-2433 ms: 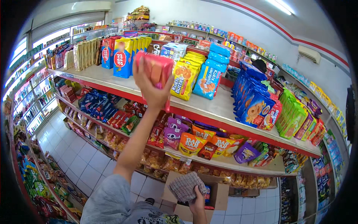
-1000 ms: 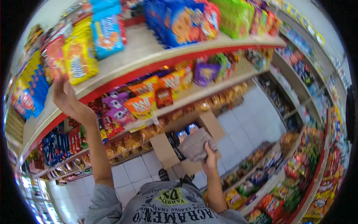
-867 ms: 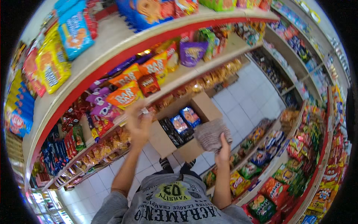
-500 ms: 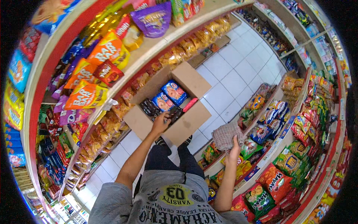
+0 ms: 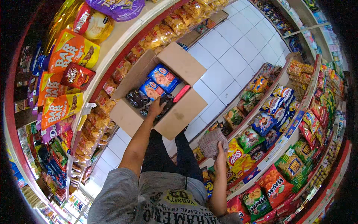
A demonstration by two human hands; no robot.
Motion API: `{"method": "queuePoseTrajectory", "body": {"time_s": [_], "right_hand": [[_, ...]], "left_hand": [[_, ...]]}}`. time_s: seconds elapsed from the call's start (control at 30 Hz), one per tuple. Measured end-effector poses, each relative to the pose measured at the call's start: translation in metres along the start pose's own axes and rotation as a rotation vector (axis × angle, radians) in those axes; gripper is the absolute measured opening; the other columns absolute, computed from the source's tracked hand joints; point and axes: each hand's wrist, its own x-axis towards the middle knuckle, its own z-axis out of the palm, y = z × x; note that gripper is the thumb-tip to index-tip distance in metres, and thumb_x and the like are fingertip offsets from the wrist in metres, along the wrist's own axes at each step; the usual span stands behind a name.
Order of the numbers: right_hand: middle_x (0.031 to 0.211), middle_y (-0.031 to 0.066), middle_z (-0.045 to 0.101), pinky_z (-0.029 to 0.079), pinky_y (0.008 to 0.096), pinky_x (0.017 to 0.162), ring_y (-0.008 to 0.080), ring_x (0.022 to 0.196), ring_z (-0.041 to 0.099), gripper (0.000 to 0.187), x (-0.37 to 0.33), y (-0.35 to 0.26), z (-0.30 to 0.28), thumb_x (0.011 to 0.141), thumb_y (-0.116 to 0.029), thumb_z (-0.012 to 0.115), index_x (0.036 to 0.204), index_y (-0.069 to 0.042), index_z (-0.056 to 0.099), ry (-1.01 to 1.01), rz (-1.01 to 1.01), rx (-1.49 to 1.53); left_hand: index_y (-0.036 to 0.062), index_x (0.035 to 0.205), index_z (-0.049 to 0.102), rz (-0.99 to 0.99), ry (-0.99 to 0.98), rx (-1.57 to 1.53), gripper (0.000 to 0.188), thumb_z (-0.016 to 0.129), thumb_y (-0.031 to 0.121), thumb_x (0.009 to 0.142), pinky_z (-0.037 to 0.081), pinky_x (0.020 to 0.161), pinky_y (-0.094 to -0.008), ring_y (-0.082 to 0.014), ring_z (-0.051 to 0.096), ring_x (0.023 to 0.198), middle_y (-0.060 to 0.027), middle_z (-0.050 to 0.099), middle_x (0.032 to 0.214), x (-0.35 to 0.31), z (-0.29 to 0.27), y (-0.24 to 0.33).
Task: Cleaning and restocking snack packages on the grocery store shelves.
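Observation:
My left hand (image 5: 156,107) reaches into an open cardboard box (image 5: 180,121) in front of my legs. Its fingers curl over a dark shiny packet (image 5: 166,101) at the near side; the fingertips are partly hidden. Beyond it lie two blue biscuit packs (image 5: 165,77), a second dark packet (image 5: 137,98) on the left and a narrow red pack (image 5: 182,93) against the right wall. Out to the right, my right hand (image 5: 221,155) grips a folded checked cloth (image 5: 212,143), thumb on top, away from the box and close to the snack shelf.
A shelf edge (image 5: 123,41) with orange snack bags (image 5: 71,50) runs close along the left. Bagged yellow snacks (image 5: 164,35) hang beneath it, beside the box. Shelves of snack packets (image 5: 263,123) rise on the right. White floor tiles (image 5: 223,59) stretch ahead between them.
My view has shifted, so the left shelf looks nearer and the box sits further left. My left hand stays in the box on the dark packet; my right hand keeps hold of the cloth.

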Motion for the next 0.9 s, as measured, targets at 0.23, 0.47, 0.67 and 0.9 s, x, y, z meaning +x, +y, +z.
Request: {"method": "queuePoseTrajectory", "body": {"time_s": [0.23,0.47,0.67,0.9], "right_hand": [[0.128,0.0119,0.044,0.035,0.0364,0.097,0.0242,0.116,0.044,0.057,-0.022,-0.033,0.008,0.085,-0.03,0.058,0.129,0.0,0.038,0.007,0.032,0.033],[0.132,0.0142,0.04,0.033,0.0357,0.098,0.0247,0.119,0.041,0.065,-0.007,-0.038,0.004,0.085,-0.034,0.059,0.132,0.003,0.033,-0.016,-0.028,0.009],[0.128,0.0208,0.042,0.032,0.0338,0.098,0.025,0.117,0.042,0.07,-0.021,-0.081,0.041,0.083,-0.043,0.058,0.126,0.008,0.038,-0.108,-0.213,-0.19],[0.117,0.0118,0.054,0.038,0.0308,0.092,0.0206,0.106,0.051,0.05,-0.067,-0.109,0.08,0.089,-0.032,0.053,0.123,0.004,0.044,-0.481,-0.274,-0.022]], "left_hand": [[0.0009,0.125,0.04,0.108,0.022,0.046,0.06,0.055,0.041,0.083,0.041,0.088,-0.0439,-0.0388,0.052,0.104,-0.0261,0.053,0.113,0.0,-0.002,0.0],[0.0021,0.118,0.05,0.194,0.101,0.186,0.054,0.053,0.044,0.084,0.047,0.074,-0.0449,-0.0382,0.059,0.087,-0.0233,0.061,0.094,-0.046,-0.094,0.072],[-0.0001,0.111,0.053,0.243,0.039,-0.123,0.042,0.049,0.035,0.089,0.046,0.074,-0.0356,-0.0263,0.06,0.084,-0.0215,0.061,0.089,-0.122,-0.215,0.141],[-0.0028,0.107,0.054,0.176,-0.048,-0.541,0.043,0.041,0.036,0.094,0.039,0.085,-0.0232,-0.0104,0.049,0.094,-0.0026,0.057,0.098,-0.204,-0.246,0.224]]}}
